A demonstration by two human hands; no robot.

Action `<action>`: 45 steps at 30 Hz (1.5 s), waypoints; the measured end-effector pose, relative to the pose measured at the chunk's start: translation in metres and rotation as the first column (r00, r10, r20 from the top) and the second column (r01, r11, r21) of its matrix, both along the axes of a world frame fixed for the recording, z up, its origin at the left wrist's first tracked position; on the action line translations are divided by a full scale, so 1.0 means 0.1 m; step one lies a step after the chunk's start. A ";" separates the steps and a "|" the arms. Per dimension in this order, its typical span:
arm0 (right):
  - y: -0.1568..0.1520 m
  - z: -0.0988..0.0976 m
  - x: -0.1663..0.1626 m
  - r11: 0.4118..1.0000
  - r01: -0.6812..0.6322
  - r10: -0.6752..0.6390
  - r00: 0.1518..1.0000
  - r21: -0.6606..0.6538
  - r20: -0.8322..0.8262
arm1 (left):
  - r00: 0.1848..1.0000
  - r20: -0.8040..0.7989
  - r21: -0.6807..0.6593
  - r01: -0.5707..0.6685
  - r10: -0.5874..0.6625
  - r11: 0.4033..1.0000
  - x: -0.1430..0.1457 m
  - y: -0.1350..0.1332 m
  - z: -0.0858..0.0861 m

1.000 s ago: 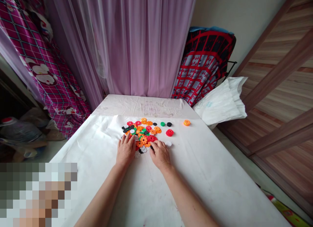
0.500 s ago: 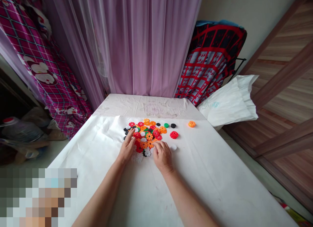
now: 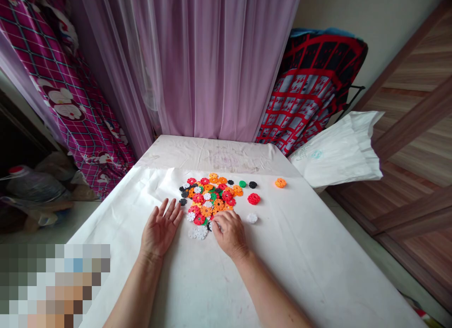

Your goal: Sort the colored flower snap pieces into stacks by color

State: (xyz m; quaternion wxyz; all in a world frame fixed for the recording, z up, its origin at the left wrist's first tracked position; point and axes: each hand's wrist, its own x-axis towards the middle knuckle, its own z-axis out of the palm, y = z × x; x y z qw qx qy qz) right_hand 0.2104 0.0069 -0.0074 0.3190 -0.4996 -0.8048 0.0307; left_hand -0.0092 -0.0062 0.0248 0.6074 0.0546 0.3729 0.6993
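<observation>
A loose pile of notched, flower-shaped plastic discs (image 3: pixel 206 211) in red, orange, white, green and black lies on the white-covered table. My left hand (image 3: pixel 161 231) is palm up just left of the pile, fingers spread, with nothing in it. At the pile's near right edge, my right hand (image 3: pixel 230 234) has its fingers curled down with thumb and fingertips together beside a white and a black disc; what they hold, if anything, is hidden. Right of the pile are small same-colour groups: red discs (image 3: pixel 254 199), white discs (image 3: pixel 252 218), orange discs (image 3: pixel 280 183), black discs (image 3: pixel 253 184) and green discs (image 3: pixel 242 184).
The table (image 3: pixel 282 271) has a white cover with wrinkles at the left. A white bag (image 3: pixel 339 151) stands by its right edge. Purple curtains (image 3: pixel 219 69) hang behind, and a plastic bottle (image 3: pixel 33 186) is on the floor at left.
My left hand has pulled back from the pile to the left and turned palm up. My right hand has shifted slightly nearer and left, over the white discs at the front.
</observation>
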 end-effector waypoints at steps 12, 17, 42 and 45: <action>0.67 0.45 -0.24 0.962 0.060 0.028 0.949 -0.266 0.314 | 0.988 0.151 -0.019 0.041 -0.037 0.999 -0.10 -0.06 -0.09; 0.73 0.43 -0.38 0.964 0.056 0.033 0.946 -0.261 0.324 | 0.987 0.152 -0.020 0.055 -0.051 0.998 -0.14 -0.13 -0.10; -0.43 -0.09 0.83 0.936 0.316 -0.325 0.945 -0.153 -0.039 | 0.996 0.084 -0.027 0.001 0.001 1.000 -0.02 -0.13 0.11; -0.44 -0.14 0.76 0.925 0.357 -0.361 0.933 -0.128 -0.008 | 0.995 0.103 -0.034 0.007 -0.004 0.999 -0.03 -0.12 0.10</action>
